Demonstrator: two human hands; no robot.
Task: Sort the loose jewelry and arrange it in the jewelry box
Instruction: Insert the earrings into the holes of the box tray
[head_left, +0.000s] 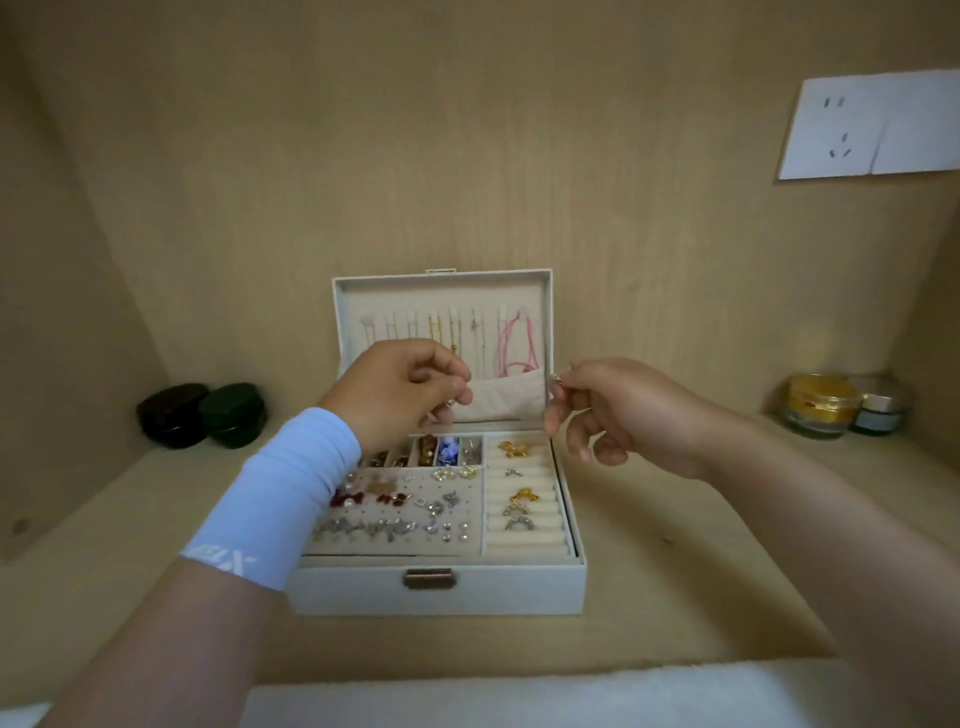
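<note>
— Fingers?
— My right hand (623, 415) pinches a small gold trinket (557, 378), right of centre; my left hand (405, 395) is curled, holding what I can't tell.
— Box?
— The white rectangular jewelry box (363, 592) lies open, centre frame.

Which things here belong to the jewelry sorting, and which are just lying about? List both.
Job: jewelry box; left hand pinching a tiny piece; right hand pinching a small gold piece; earrings, rings, necklaces inside.
Lying about: two dark cases; cream jars; wall socket.
</note>
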